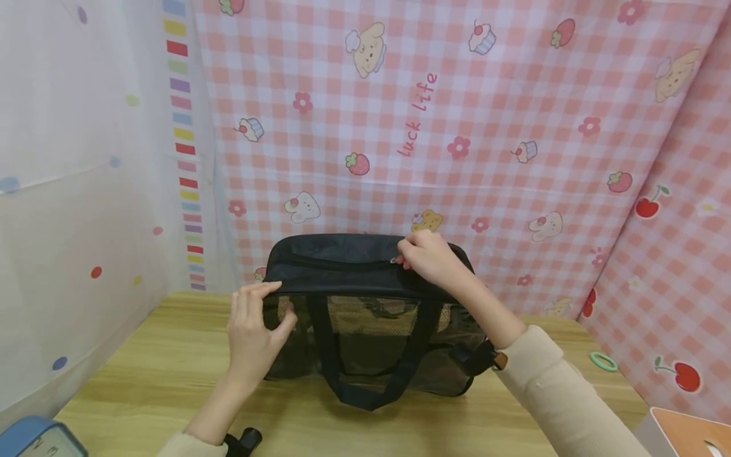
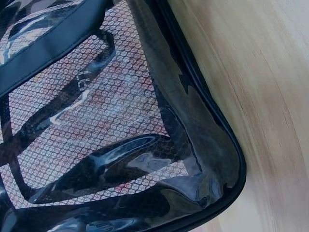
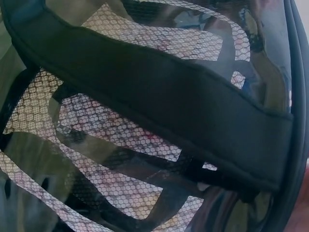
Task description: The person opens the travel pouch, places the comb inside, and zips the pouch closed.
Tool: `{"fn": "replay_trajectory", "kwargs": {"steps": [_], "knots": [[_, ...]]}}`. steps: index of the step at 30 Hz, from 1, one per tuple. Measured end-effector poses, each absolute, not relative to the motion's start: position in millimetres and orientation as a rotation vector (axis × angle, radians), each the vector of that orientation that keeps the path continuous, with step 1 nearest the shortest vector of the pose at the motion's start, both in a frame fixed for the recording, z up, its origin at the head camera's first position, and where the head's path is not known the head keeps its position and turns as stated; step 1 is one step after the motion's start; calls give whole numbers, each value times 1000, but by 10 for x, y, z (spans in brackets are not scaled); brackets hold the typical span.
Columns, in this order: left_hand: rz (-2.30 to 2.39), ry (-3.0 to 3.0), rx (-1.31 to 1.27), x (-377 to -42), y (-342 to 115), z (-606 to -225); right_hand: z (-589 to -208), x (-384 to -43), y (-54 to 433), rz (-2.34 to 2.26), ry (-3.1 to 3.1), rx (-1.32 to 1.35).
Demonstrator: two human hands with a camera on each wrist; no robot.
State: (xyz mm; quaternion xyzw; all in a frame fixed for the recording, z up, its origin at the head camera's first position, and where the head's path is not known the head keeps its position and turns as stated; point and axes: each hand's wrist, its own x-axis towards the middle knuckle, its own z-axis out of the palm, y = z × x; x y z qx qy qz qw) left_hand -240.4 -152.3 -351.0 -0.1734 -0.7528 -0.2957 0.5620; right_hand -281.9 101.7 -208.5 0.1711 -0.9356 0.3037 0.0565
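Note:
A black bag [image 1: 365,279] with a clear front, mesh back and a black strap handle [image 1: 365,397] stands upright on the wooden table. A zipper runs along its top. My right hand [image 1: 428,257] pinches the zipper pull [image 1: 393,261] right of the top's middle. At the bag's left top corner, my left hand [image 1: 254,320] rests its fingertips on the edge, thumb spread in front of the clear side. The left wrist view shows the bag's clear panel [image 2: 207,140] and black piping close up. In the right wrist view the strap handle [image 3: 159,92] crosses the mesh.
A blue clock [image 1: 42,438] sits at the table's front left corner. On the right are a green ring [image 1: 603,362] and a white box with an orange top [image 1: 693,431]. A pink checked cloth [image 1: 434,127] hangs behind the wooden table [image 1: 143,381].

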Motion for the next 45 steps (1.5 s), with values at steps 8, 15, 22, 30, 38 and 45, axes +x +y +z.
{"fn": "replay_trajectory", "kwargs": {"steps": [8, 15, 22, 30, 38, 45], "knots": [[-709, -1736, -414, -2412, -1514, -3523, -2071, -2793, 917, 858, -2864, 506], [-725, -1741, -414, -2411, -1498, -3518, -2075, -2772, 833, 828, -2854, 540], [-724, -1739, -404, -2396, -1480, -3546, -2125, -2734, 670, 775, -2876, 507], [-718, -1728, -407, -2395, -1485, -3515, -2060, -2722, 497, 695, -2885, 568], [-729, -1719, -416, -2403, -1502, -3504, -2002, -2726, 385, 768, -2870, 612], [-722, -1706, -419, -2403, -1494, -3500, -2058, -2709, 145, 751, -2866, 717]]}}
